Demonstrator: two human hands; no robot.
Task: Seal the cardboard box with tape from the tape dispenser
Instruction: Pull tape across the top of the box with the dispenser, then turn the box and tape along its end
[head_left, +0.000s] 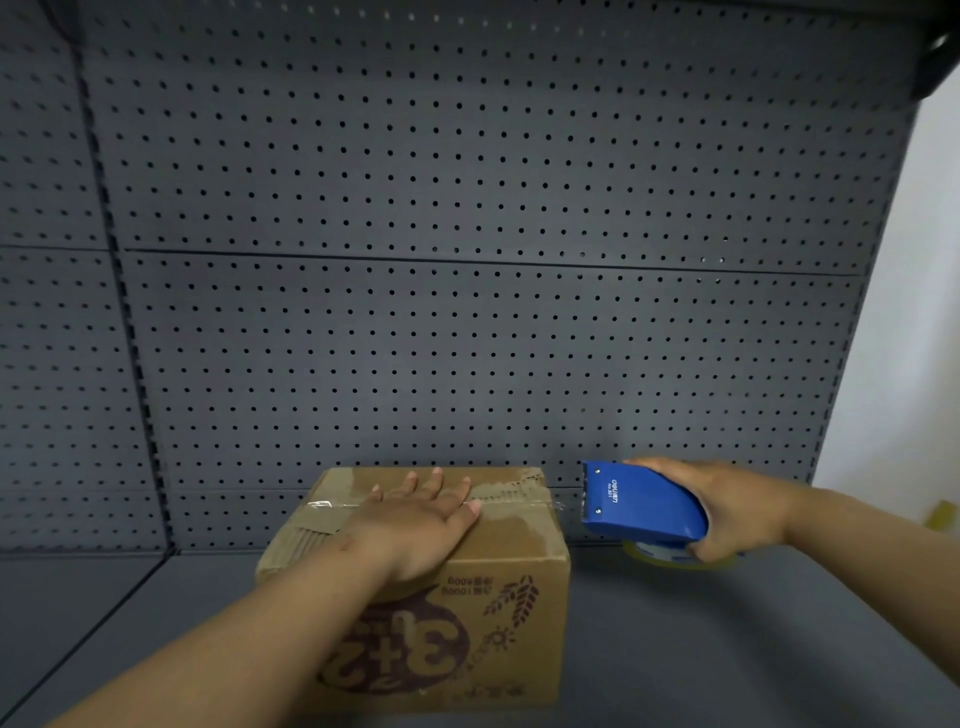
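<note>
A brown cardboard box (514, 577) with upside-down dark red print stands on the grey shelf, flaps closed. My left hand (421, 519) lies flat on its top, fingers spread, pressing over the middle seam. A strip of clear tape (511, 505) runs along the seam to the box's right edge. There it stretches across a short gap to the blue tape dispenser (644, 506). My right hand (737, 512) grips the dispenser just right of the box, at top height. A yellowish tape roll (660, 556) shows under the dispenser's body.
The dark grey shelf surface (727, 649) extends around the box. A perforated grey back panel (467, 260) rises close behind it. A vertical upright (130, 338) divides the panels at left. A pale wall (919, 312) is at the right.
</note>
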